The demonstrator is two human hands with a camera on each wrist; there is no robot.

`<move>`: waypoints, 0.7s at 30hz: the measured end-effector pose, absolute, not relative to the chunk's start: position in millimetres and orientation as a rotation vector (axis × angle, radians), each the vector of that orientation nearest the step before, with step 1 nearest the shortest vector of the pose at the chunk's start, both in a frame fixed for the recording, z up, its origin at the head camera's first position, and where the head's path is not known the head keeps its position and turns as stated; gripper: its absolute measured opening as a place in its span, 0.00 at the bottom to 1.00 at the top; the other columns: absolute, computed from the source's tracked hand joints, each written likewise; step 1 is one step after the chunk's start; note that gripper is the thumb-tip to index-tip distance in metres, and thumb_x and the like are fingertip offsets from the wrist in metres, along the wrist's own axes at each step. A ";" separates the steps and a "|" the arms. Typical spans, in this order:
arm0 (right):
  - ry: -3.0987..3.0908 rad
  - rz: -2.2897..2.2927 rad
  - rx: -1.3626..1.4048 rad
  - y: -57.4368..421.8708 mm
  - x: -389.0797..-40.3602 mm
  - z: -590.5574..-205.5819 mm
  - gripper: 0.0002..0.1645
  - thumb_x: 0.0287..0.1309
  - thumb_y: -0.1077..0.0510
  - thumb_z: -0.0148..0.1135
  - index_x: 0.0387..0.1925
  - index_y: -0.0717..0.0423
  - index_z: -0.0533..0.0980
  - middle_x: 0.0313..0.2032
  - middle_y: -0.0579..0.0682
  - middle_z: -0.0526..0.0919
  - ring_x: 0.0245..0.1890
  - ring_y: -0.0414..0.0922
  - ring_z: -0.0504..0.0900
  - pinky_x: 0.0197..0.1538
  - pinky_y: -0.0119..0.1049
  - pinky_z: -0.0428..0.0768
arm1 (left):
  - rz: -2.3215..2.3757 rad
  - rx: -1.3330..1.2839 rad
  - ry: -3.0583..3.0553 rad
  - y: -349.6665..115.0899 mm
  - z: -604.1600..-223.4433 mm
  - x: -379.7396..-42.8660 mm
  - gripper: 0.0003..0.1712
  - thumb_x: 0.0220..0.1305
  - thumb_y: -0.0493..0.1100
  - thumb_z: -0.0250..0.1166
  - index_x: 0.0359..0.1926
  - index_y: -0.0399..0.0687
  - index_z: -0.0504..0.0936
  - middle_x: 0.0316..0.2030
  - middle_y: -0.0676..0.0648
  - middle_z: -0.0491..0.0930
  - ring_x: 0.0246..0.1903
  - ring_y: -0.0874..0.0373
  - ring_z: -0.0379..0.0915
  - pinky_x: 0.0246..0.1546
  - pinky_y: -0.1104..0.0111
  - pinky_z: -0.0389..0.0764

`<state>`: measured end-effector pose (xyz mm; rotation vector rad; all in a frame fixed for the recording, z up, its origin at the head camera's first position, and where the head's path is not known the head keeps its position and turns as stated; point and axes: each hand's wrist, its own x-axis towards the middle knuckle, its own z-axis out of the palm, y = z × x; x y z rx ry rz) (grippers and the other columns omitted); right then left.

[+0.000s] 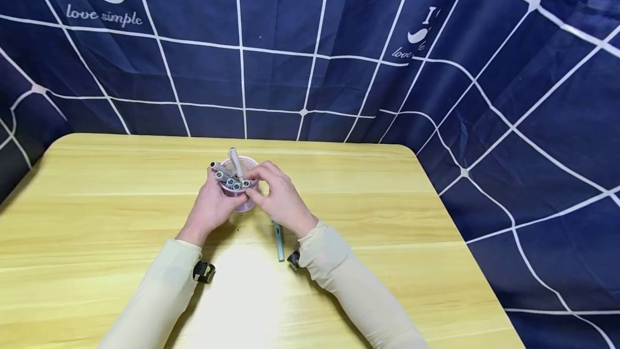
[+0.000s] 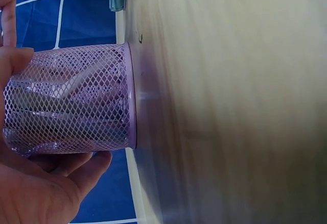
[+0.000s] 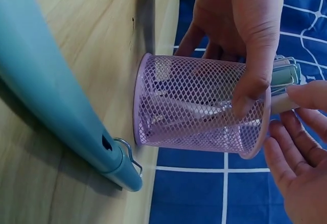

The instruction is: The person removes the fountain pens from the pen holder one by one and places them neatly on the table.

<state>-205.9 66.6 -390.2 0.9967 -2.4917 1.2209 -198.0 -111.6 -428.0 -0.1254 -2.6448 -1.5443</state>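
A pink mesh pen cup (image 2: 76, 101) stands on the table with several pens (image 1: 235, 168) in it, some with metal clips at their ends. My left hand (image 1: 211, 206) grips the cup from the left, its thumb (image 3: 253, 81) lying across the mesh. At the rim's right side, my right hand (image 1: 282, 198) pinches a pale pen (image 3: 282, 103) whose lower part is inside the cup. One teal pen (image 1: 278, 241) lies on the table below the right hand, and it looms large as a teal pen (image 3: 66, 91) in the right wrist view.
The light wood table (image 1: 121, 193) has a bright glare patch near its front. Dark blue cloth (image 1: 276, 79) with white lines hangs behind the table and along its right side. Both wrists wear small black devices (image 1: 204, 272).
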 end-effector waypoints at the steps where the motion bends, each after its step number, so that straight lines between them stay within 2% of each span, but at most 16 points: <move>1: -2.487 1.231 0.992 66.5 -206.4 -391.0 0.14 0.57 0.64 0.69 0.46 0.58 0.80 0.42 0.44 0.78 0.45 0.40 0.76 0.54 0.31 0.73 | -1.549 -0.124 -2.644 -111.4 -428.1 -198.1 0.54 0.53 0.48 0.74 0.68 0.32 0.50 0.58 0.28 0.70 0.59 0.34 0.67 0.61 0.45 0.66; 5: -2.466 1.280 0.990 66.8 -208.4 -393.5 0.12 0.58 0.63 0.69 0.44 0.58 0.80 0.40 0.43 0.78 0.42 0.41 0.77 0.51 0.32 0.75 | -1.548 -0.115 -2.650 -110.5 -427.9 -197.7 0.53 0.54 0.49 0.74 0.68 0.32 0.51 0.58 0.28 0.70 0.59 0.34 0.67 0.60 0.45 0.67; 12: -2.366 1.329 1.003 68.5 -210.6 -393.0 0.10 0.59 0.65 0.68 0.42 0.58 0.79 0.39 0.45 0.79 0.41 0.41 0.78 0.50 0.30 0.76 | -1.550 -0.110 -2.645 -110.6 -429.0 -197.1 0.51 0.53 0.45 0.74 0.67 0.32 0.51 0.57 0.28 0.71 0.58 0.34 0.68 0.61 0.45 0.66; 16: -2.227 1.435 0.995 69.7 -210.9 -388.4 0.09 0.59 0.68 0.66 0.42 0.62 0.78 0.41 0.50 0.79 0.43 0.42 0.79 0.51 0.33 0.79 | -1.569 -0.116 -2.626 -110.4 -428.9 -197.0 0.52 0.52 0.44 0.75 0.67 0.32 0.51 0.59 0.28 0.70 0.59 0.34 0.67 0.62 0.46 0.64; 21: -2.023 1.597 1.026 71.2 -203.2 -372.3 0.10 0.56 0.75 0.63 0.41 0.71 0.76 0.40 0.60 0.77 0.44 0.51 0.80 0.50 0.40 0.81 | -1.573 -0.114 -2.619 -110.3 -429.4 -197.7 0.53 0.51 0.43 0.76 0.67 0.33 0.51 0.60 0.28 0.69 0.60 0.34 0.65 0.64 0.46 0.62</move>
